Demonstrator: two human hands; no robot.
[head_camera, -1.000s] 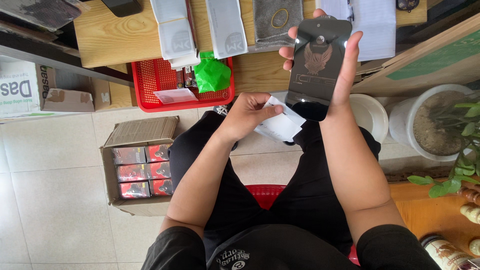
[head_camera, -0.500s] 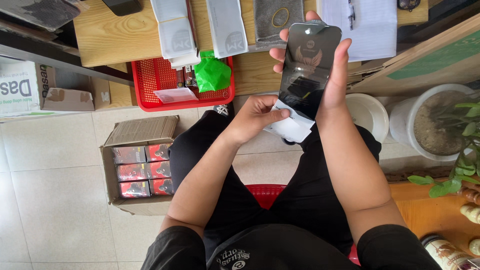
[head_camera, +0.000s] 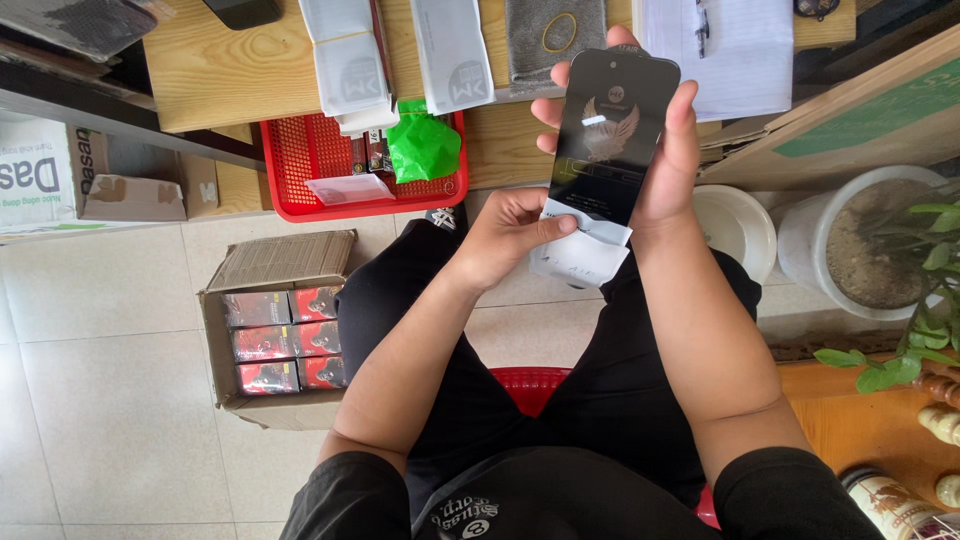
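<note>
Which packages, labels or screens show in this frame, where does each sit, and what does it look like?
Black glossy sheet: upright in the right hand, pale winged emblem.
White sleeve: at its lower end, pinched by the left hand.
Open cardboard box: floor, left; rows of red-and-black packs.
White flat packets: wooden bench top, grey round marks.
White carton: far left, dark lettering.
Red basket: holds a green bag.

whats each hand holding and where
Right hand grips the black glossy sheet by its side edges; left hand pinches the white backing at its bottom.
</note>
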